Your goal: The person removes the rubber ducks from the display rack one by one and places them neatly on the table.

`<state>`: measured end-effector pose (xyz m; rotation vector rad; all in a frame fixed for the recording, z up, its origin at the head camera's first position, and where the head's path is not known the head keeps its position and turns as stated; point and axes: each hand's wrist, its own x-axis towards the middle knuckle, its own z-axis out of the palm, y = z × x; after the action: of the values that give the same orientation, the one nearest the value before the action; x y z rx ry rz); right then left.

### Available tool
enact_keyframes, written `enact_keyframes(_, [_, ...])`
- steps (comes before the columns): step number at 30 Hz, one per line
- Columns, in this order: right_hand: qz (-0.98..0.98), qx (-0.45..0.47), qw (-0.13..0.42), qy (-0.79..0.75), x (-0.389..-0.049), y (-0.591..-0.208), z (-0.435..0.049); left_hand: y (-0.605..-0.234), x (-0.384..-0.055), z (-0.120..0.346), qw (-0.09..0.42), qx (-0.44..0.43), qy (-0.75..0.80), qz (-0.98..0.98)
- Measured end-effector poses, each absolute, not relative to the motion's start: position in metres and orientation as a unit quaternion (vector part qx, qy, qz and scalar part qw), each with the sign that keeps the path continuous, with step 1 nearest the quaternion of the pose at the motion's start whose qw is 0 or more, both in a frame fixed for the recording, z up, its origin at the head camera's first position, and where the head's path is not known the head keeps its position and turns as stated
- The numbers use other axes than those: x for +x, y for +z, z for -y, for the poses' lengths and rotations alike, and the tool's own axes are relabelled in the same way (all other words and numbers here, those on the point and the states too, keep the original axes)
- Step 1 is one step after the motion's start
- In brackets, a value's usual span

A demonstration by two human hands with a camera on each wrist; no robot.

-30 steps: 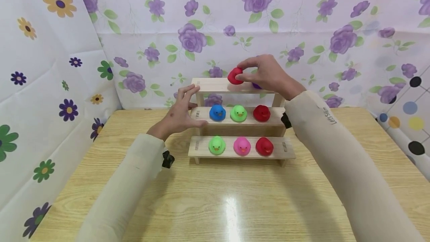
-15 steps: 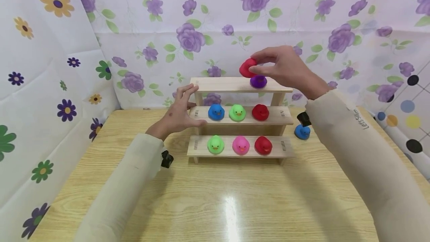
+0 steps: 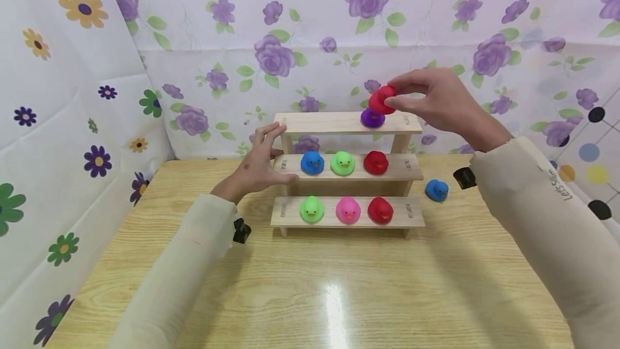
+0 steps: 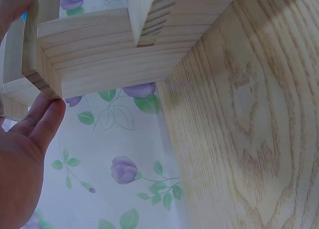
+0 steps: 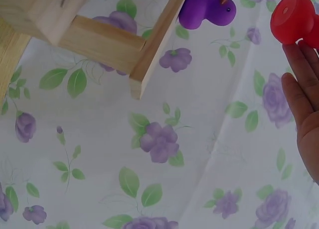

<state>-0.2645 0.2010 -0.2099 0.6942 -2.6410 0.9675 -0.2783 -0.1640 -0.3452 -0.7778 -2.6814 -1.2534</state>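
My right hand [image 3: 445, 98] pinches a red rubber duck [image 3: 381, 100] between thumb and fingers. That duck is in the air above the top shelf, overlapping the purple duck [image 3: 373, 118] in the head view. In the right wrist view a gap separates the red duck [image 5: 291, 17] from the purple duck [image 5: 204, 7] standing on its board. At the left end of the three-tier wooden stand [image 3: 319, 123], my left hand [image 3: 256, 166] grips the middle tier. Its thumb is in front and its fingers [image 4: 49, 122] reach behind the board.
Blue [image 3: 312, 163], green [image 3: 343, 163] and red ducks [image 3: 376, 163] sit on the middle tier. The bottom tier bears green [image 3: 312, 210], pink [image 3: 348, 210] and red ducks [image 3: 380, 211]. Right of the stand, another blue duck [image 3: 437, 190] lies on the table [image 3: 290, 284]. Flowered cloth [image 3: 203, 69] hangs behind.
My right hand has carried the red duck rightward, from beside the purple duck to above it. The blue duck on the table has come into sight. My left hand stays in place.
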Motion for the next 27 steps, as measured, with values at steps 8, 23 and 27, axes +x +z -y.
enact_keyframes(8, [0.909,0.234,0.135,0.316,-0.256,-0.217,-0.218,-0.346,-0.279,0.163,0.044,-0.255,-0.408,0.875])
enact_keyframes(23, [0.925,0.178,0.114,0.316,-0.247,-0.244,-0.262,-0.344,-0.277,0.163,0.045,-0.250,-0.401,0.880])
enact_keyframes(27, [0.931,0.169,0.112,0.304,-0.244,-0.254,-0.275,-0.344,-0.277,0.162,0.044,-0.249,-0.401,0.880])
